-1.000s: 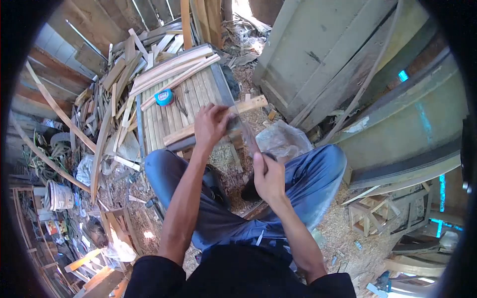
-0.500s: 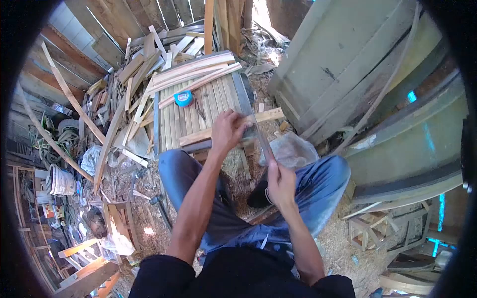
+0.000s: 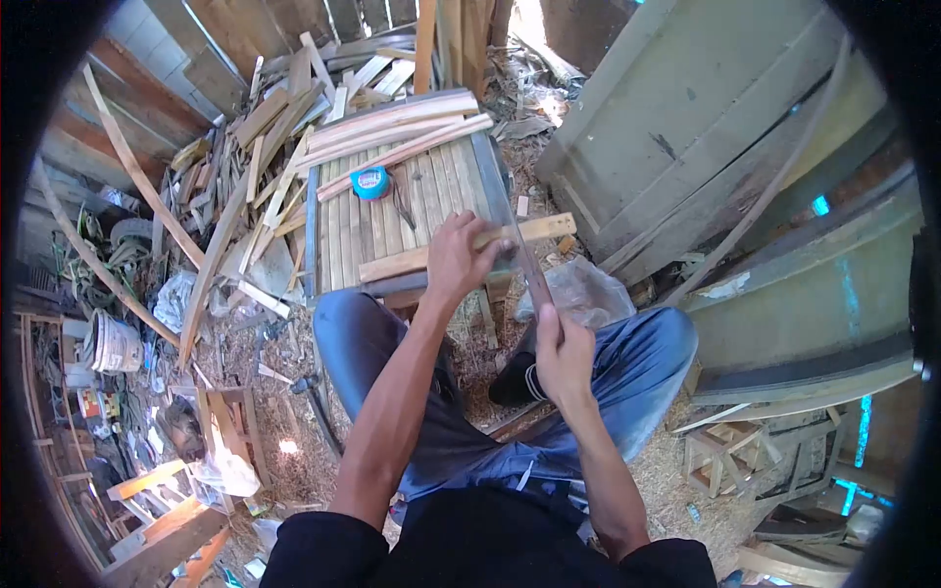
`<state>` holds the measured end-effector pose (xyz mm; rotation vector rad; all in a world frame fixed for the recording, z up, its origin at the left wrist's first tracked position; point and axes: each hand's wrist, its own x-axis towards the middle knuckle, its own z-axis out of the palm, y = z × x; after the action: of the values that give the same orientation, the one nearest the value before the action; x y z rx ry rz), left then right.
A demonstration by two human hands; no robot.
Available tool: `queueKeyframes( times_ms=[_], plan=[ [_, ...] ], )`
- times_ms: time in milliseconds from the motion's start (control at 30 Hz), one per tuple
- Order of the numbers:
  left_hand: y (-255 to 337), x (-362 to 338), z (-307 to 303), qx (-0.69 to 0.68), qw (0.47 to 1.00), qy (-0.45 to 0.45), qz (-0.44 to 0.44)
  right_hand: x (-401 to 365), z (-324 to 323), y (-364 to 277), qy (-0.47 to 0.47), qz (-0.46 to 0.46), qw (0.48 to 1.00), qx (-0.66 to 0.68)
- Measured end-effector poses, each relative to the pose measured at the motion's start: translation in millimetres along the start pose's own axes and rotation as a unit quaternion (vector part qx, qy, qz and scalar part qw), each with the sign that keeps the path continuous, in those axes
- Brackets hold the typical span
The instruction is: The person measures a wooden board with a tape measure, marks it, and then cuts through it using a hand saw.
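My left hand (image 3: pixel 457 257) is closed over a light wooden batten (image 3: pixel 397 265) that lies across the near end of a slatted wooden panel (image 3: pixel 338 235). In my right hand (image 3: pixel 566 361), fingers wrapped round its near end, is a long, narrow, dark strip (image 3: pixel 532 274) whose kind I cannot make out. It slants up and away, crossing the batten just right of my left fingers, where blur hides the contact. Farther back on the panel are a blue tape measure (image 3: pixel 371 182), a thin dark tool (image 3: pixel 404 204) and several pale wood strips (image 3: pixel 392 135).
Scrap wood (image 3: pixel 284 118) is heaped behind and left of the panel. A clear plastic bag (image 3: pixel 583 294) lies by my right knee. Large grey boards (image 3: pixel 676 127) lean at the right. A hammer-like tool (image 3: pixel 319 412) and a white bucket (image 3: pixel 116 343) are at the left.
The view has shifted slightly, so the panel and batten appear a little farther right. Both hands keep nearly the same places on the batten and the dark strip.
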<state>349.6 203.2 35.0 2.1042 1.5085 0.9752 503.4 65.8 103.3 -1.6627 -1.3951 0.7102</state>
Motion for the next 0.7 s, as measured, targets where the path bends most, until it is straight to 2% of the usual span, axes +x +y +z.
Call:
queueKeyframes(
  times_ms=[133, 200, 233, 300, 467, 700],
  plan=[
    [-1, 1, -1, -0.009, 1.0, 0.001, -0.011, -61, -34, -4, -0.038, 0.029, 0.998, -0.038],
    [0, 5, -1, -0.012, 1.0, -0.005, -0.012, -78, -45, 6, -0.037, 0.123, 0.991, 0.04],
    [0, 5, 0, -0.002, 1.0, 0.003, -0.011, -74, -41, 12, -0.037, 0.125, 0.991, 0.039],
    [0, 6, 3, 0.005, 1.0, 0.007, -0.006, -55, -25, 25, -0.024, 0.036, 0.999, -0.015],
    [-11, 14, 5, 0.062, 0.998, 0.027, 0.016, -32, -4, 80, -0.006, 0.024, 0.999, 0.036],
    [3, -8, 1, 0.05, 0.998, -0.009, 0.02, -58, -33, 32, -0.052, 0.045, 0.997, 0.029]
  ],
)
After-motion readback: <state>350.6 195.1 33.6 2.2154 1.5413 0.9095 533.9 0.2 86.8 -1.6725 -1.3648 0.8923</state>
